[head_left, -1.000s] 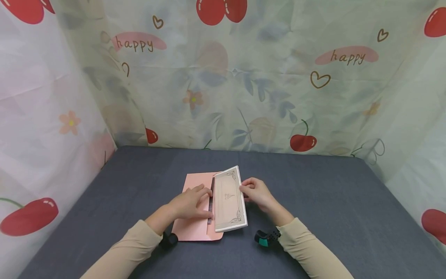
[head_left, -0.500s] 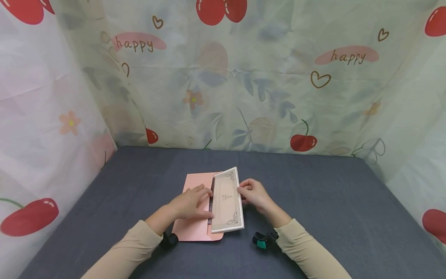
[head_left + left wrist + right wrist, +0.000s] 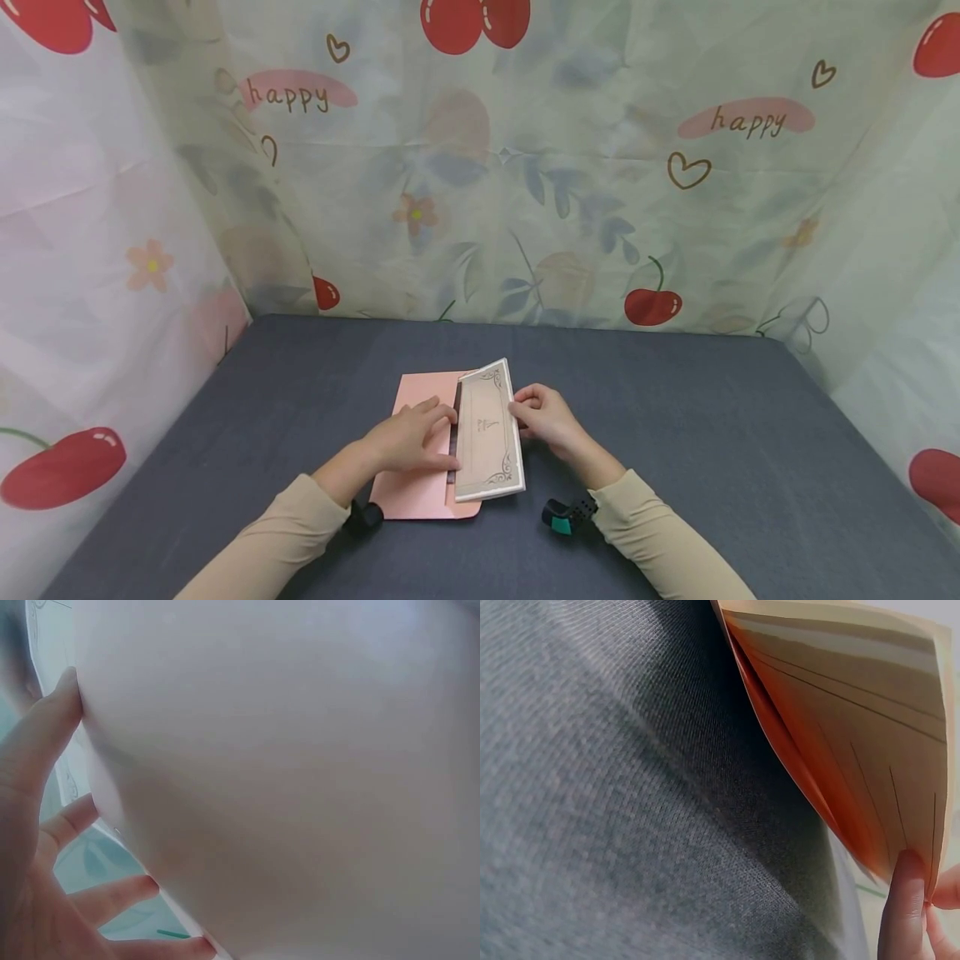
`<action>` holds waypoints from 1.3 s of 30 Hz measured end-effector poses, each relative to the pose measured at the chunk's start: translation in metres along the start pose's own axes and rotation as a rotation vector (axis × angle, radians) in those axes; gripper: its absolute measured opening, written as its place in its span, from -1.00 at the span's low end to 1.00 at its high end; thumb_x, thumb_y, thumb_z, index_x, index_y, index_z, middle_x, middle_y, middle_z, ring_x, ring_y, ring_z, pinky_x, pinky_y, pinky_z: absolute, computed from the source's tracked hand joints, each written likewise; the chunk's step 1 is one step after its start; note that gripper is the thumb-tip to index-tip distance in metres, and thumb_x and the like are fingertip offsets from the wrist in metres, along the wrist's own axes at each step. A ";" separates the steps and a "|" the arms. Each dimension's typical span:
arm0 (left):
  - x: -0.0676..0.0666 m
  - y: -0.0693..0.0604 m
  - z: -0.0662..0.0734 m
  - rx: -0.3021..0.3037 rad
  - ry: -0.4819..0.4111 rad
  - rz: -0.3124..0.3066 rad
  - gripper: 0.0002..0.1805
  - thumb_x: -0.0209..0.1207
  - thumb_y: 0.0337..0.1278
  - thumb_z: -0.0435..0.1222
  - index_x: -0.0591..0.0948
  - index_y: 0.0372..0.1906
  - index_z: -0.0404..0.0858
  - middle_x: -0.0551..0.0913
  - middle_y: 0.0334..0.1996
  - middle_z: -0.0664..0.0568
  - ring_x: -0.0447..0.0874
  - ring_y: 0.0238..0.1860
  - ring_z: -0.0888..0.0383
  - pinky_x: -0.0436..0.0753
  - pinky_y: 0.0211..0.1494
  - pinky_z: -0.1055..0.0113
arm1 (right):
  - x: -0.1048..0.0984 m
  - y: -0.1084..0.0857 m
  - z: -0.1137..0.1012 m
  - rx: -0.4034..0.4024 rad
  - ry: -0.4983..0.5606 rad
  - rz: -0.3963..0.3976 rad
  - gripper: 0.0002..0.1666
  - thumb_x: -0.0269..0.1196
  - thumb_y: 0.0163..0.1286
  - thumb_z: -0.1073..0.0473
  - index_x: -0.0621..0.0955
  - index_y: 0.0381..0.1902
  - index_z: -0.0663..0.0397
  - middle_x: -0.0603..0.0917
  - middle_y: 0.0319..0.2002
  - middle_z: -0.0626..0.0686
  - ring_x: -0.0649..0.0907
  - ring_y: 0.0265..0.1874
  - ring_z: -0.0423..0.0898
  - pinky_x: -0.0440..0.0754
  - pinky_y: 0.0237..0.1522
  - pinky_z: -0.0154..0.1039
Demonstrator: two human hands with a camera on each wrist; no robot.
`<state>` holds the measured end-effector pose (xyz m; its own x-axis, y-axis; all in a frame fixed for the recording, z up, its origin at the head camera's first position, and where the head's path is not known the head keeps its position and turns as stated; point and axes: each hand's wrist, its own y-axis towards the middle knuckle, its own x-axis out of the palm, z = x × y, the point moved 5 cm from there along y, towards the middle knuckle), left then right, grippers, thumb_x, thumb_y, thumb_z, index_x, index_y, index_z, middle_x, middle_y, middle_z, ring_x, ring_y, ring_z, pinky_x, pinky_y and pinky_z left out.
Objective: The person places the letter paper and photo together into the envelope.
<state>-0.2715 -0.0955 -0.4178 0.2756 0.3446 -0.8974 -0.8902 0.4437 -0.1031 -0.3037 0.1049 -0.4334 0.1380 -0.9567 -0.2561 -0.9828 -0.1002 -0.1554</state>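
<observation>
A pink envelope (image 3: 412, 496) lies flat on the table, its mouth facing right. Over the mouth rests a cream card (image 3: 489, 433) with a white rim, scrolled corners and a small print in the middle. Its left part lies at the envelope's opening; how far inside it is, I cannot tell. My left hand (image 3: 408, 437) is spread on the envelope, fingertips and thumb touching the mouth's edge. My right hand (image 3: 551, 421) pinches the card's right edge, which stands raised and tilted. In the right wrist view, the thumb (image 3: 904, 907) presses the card's lined underside.
The table (image 3: 697, 433) has a dark grey cloth. Curtains (image 3: 555, 167) printed with cherries and flowers hang behind and on both sides. Black wrist devices (image 3: 562, 515) sit below both wrists.
Over the first half second, the right hand and the card shift slightly left toward the envelope. Since then they have hardly moved. The left hand and envelope stay in place.
</observation>
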 end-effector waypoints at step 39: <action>0.000 0.001 -0.002 -0.014 -0.008 -0.002 -0.39 0.29 -0.12 0.16 0.44 0.05 0.00 0.28 0.35 -0.19 0.25 0.38 -0.16 0.12 0.43 -0.14 | 0.015 -0.004 0.002 -0.031 -0.068 -0.137 -0.85 0.20 0.24 0.37 0.43 -0.28 0.31 0.58 -0.63 -0.07 0.56 -0.63 -0.26 0.60 -0.54 -0.40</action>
<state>-0.2730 -0.0969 -0.4187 0.2798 0.3504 -0.8938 -0.8948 0.4325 -0.1106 -0.2977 0.0915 -0.4388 0.2780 -0.9129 -0.2990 -0.9574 -0.2379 -0.1638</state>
